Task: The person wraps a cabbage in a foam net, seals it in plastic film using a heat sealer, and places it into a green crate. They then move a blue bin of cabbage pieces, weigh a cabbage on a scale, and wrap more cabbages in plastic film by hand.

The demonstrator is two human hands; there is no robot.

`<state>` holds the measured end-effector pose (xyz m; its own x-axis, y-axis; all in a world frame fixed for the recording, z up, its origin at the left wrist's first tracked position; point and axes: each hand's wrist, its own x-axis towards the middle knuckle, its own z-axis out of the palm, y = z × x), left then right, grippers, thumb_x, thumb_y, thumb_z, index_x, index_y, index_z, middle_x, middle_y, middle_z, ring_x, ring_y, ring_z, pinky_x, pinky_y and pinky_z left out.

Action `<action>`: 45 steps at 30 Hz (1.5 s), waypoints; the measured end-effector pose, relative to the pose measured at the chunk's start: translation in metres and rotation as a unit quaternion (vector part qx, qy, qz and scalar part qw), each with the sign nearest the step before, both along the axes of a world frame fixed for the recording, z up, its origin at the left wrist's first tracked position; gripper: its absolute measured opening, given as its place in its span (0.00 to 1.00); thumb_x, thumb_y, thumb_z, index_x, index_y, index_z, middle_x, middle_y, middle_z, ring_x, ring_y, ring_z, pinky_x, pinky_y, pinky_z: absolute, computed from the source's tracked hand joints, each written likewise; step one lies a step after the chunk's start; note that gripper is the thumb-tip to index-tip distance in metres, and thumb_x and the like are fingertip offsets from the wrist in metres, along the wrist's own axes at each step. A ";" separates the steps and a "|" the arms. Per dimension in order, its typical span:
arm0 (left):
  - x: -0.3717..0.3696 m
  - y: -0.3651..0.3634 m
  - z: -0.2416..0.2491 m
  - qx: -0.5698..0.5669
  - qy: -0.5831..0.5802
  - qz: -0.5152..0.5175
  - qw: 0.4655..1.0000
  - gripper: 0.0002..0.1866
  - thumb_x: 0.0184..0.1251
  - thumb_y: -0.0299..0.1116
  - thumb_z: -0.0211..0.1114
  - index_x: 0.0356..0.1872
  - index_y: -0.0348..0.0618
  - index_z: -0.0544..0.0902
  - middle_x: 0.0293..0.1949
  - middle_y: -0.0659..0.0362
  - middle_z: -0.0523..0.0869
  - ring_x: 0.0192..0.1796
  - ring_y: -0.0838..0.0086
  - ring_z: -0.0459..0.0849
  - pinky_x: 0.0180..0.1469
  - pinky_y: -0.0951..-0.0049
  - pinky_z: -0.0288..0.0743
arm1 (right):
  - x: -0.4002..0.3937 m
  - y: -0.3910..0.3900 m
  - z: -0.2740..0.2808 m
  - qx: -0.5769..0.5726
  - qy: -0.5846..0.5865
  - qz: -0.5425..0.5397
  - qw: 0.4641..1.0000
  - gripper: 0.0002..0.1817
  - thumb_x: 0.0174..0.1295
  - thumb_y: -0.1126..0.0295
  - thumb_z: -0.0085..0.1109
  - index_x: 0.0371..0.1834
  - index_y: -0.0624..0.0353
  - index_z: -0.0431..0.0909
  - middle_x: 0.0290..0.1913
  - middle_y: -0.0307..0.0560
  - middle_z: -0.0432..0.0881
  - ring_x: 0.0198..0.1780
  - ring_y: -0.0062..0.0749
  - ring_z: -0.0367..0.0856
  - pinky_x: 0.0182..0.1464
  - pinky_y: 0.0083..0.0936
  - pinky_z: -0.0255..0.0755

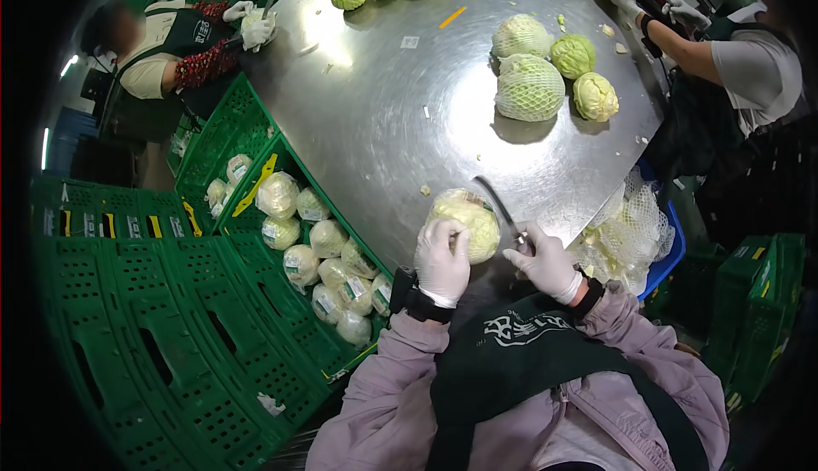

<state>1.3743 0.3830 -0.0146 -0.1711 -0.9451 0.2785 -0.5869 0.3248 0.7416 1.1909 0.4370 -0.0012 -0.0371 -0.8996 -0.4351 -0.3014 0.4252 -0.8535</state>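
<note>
A pale green cabbage [473, 217] in clear film, with a printed label near its top, sits at the near edge of the steel table. Against its left side lies my left hand [443, 260], white-gloved, its fingers curled around the film. My right hand [545, 262], gloved too, is closed at the cabbage's right. From its fingertips a slim, dark, slightly curved knife [496, 200] slants up and left past the cabbage. The knife's handle is mostly hidden by the fingers.
Wrapped, labelled cabbages fill part of a green crate [315, 188] on my left. Several cabbages, two in foam nets [530, 88], stand on the table [366, 122]. A blue bin [673, 241] with discarded netting is at right. Co-workers stand at left [162, 49] and right [741, 62].
</note>
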 end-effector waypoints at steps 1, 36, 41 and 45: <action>0.000 0.000 0.000 -0.001 -0.001 -0.002 1.000 0.05 0.58 0.27 0.65 0.31 0.42 0.77 0.30 0.57 0.77 0.33 0.63 0.76 0.38 0.66 0.70 | 0.003 0.000 0.002 -0.001 -0.001 -0.002 1.000 0.16 0.59 0.71 0.63 0.50 0.56 0.72 0.20 0.42 0.76 0.23 0.36 0.81 0.28 0.31 0.73; 0.013 0.002 -0.014 0.186 0.343 0.002 0.921 0.03 0.69 0.26 0.59 0.38 0.39 0.74 0.34 0.66 0.76 0.36 0.84 0.72 0.42 0.82 0.68 | 0.015 -0.063 0.006 -0.355 0.178 0.086 0.914 0.18 0.54 0.65 0.63 0.48 0.57 0.79 0.46 0.51 0.79 0.52 0.47 0.74 0.54 0.36 0.69; 0.021 0.009 -0.012 0.264 0.373 -0.065 0.887 0.03 0.69 0.25 0.58 0.39 0.40 0.74 0.33 0.66 0.76 0.35 0.85 0.72 0.41 0.83 0.67 | 0.025 -0.079 0.001 -0.238 0.279 0.138 0.920 0.08 0.57 0.67 0.59 0.35 0.59 0.77 0.37 0.51 0.78 0.41 0.50 0.78 0.43 0.38 0.72; 0.035 0.015 -0.012 0.344 0.475 -0.076 0.806 0.01 0.69 0.24 0.55 0.38 0.40 0.72 0.32 0.64 0.74 0.33 0.83 0.70 0.38 0.80 0.66 | 0.008 -0.084 -0.023 -0.190 0.239 0.031 0.952 0.07 0.61 0.68 0.54 0.35 0.61 0.75 0.32 0.56 0.77 0.32 0.56 0.77 0.36 0.41 0.73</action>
<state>1.4095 0.3977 -0.0266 -0.3180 -0.9199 -0.2294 0.3601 -0.3410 0.8684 1.1987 0.3534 -0.0244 -0.0908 -0.9956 -0.0237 -0.7085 0.0813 -0.7010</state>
